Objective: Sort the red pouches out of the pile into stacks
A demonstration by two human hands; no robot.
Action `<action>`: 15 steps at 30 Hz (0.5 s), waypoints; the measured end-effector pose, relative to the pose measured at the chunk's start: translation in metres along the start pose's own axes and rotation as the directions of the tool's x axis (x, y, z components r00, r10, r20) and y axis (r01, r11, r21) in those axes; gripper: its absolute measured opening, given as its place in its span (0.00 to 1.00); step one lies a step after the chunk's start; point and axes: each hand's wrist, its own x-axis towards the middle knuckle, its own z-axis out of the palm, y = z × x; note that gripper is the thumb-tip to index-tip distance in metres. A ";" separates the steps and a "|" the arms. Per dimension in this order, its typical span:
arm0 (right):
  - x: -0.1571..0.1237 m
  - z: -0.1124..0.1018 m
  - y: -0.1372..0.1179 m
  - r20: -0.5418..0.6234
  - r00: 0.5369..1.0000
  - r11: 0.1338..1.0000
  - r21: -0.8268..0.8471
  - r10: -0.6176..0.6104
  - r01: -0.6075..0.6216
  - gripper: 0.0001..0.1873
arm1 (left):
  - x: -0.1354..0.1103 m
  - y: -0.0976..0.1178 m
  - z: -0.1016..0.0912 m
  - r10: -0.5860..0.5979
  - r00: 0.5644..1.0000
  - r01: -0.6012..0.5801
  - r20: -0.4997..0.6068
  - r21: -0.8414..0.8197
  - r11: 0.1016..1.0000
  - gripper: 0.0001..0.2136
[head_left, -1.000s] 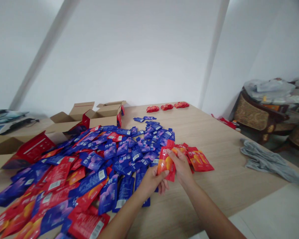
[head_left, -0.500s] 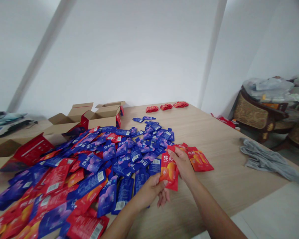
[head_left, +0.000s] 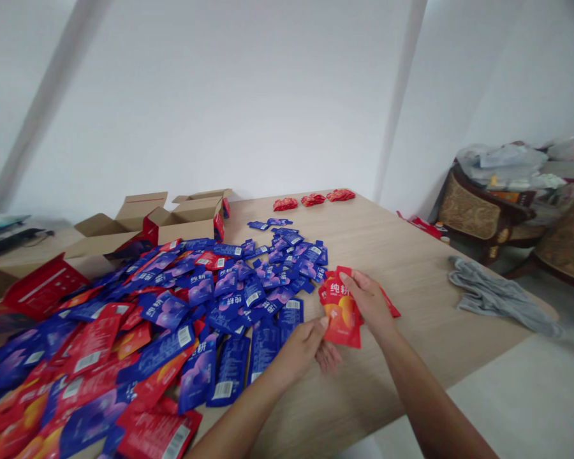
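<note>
In front of me, over the table, I hold a red pouch (head_left: 339, 311) with orange fruit and white characters printed on it. The thumb and index finger of my left hand (head_left: 304, 347) pinch its lower left edge, while the other fingers hang loose beneath. At its upper right, my right hand (head_left: 369, 303) is closed on the same pouch, and further red pouch edges show behind it. How many pouches are in my grip I cannot tell. Partly hidden past my right hand lies another red pouch (head_left: 392, 307). Just left of my hands spread many blue pouches (head_left: 265, 347).
A large mixed heap of red and blue pouches (head_left: 167, 309) covers the table's left side. Open cardboard boxes (head_left: 191, 226) stand behind it. Several small red stacks (head_left: 313, 200) sit at the far edge. A grey cloth (head_left: 500, 296) lies at the right edge, near a chair (head_left: 473, 204).
Both hands and the red pouch have shifted slightly right relative to the table, nearer the red pouches lying there. The view has turned a little to the right.
</note>
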 end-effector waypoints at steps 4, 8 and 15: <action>0.030 -0.050 0.010 -0.088 0.983 0.986 0.031 0.164 -0.161 0.18 | 0.032 -0.003 -0.014 0.087 0.961 -0.022 -0.261 0.243 0.970 0.21; 0.059 -0.080 0.043 -0.164 0.981 0.911 -0.382 0.100 -0.157 0.19 | 0.075 -0.003 -0.028 0.119 0.938 0.080 -0.325 0.539 0.839 0.17; 0.039 -0.084 0.084 -0.253 0.967 0.636 -0.745 0.005 -0.199 0.27 | 0.138 0.015 -0.026 0.167 0.943 0.186 -0.287 0.873 0.451 0.14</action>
